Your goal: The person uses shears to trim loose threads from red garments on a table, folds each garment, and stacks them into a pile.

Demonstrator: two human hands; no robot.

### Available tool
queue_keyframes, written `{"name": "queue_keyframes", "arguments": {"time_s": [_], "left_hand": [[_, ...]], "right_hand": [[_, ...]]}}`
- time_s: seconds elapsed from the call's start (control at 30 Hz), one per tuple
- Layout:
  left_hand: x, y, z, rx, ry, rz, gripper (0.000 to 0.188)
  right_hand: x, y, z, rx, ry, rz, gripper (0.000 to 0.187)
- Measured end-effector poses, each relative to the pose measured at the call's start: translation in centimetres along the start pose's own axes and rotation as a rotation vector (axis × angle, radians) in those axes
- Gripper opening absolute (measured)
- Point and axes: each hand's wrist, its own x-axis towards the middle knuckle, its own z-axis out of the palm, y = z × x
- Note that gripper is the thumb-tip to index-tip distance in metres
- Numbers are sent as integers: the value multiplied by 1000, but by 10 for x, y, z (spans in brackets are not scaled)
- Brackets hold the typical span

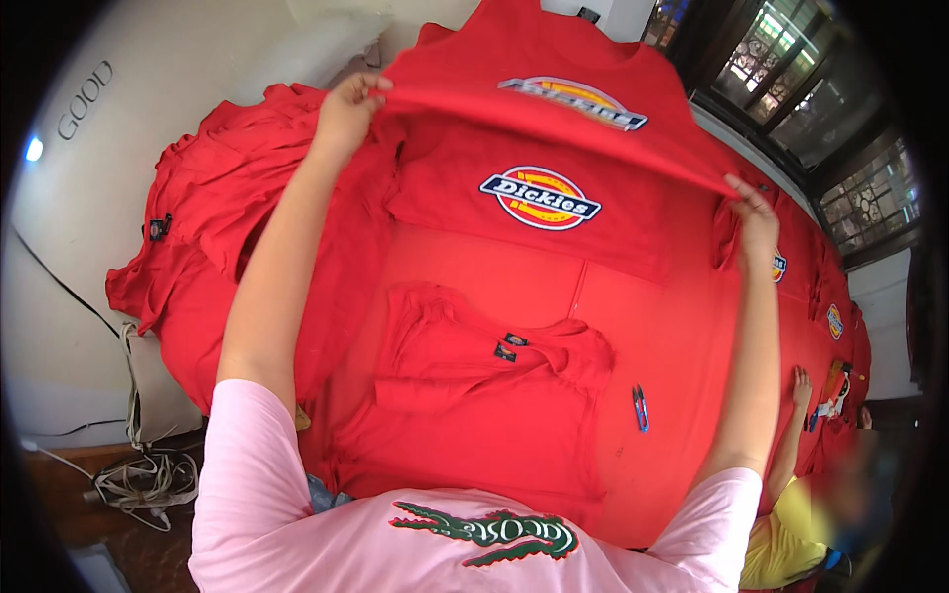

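Observation:
My left hand (pixel 348 107) and my right hand (pixel 753 212) each pinch a side of a red T-shirt (pixel 554 59) and hold it stretched above a red-covered table (pixel 682 326). An oval printed logo shows on its lifted part. Beneath it lies another red T-shirt (pixel 534 212) with an oval blue, yellow and red logo. Nearer to me a third red T-shirt (pixel 474 395) lies flat, neck toward the middle, with a small dark label at the collar.
A small blue thread clipper (pixel 640 407) lies on the table right of the near shirt. A heap of red shirts (pixel 213 227) fills the left. More red shirts run along the right edge, where another person's hand (pixel 801 381) rests. Cables (pixel 143 474) lie on the floor at left.

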Motion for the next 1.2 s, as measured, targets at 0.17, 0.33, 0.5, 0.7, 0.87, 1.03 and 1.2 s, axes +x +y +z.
{"name": "queue_keyframes", "arguments": {"time_s": [0.17,0.33,0.5,0.7,0.87,1.03,1.2], "left_hand": [[-92,-54,63,558,-84,196,17],[-142,-120,69,868,-83,223,18],[-177,-78,82,1001,132,319,23],[-343,3,86,474,-508,142,49],[-427,-15,81,695,-515,190,52],[-362,-11,77,467,-398,-36,32],[-315,-40,75,534,46,104,19]], "right_hand": [[-76,118,31,-20,-4,228,43],[-146,142,34,44,-104,330,42],[-236,154,-30,-426,-226,150,34],[-410,110,-61,-1045,-325,64,41],[-447,108,-57,-1161,-243,144,29],[-420,124,-26,102,70,666,18],[-397,70,80,247,-656,644,17]]}}
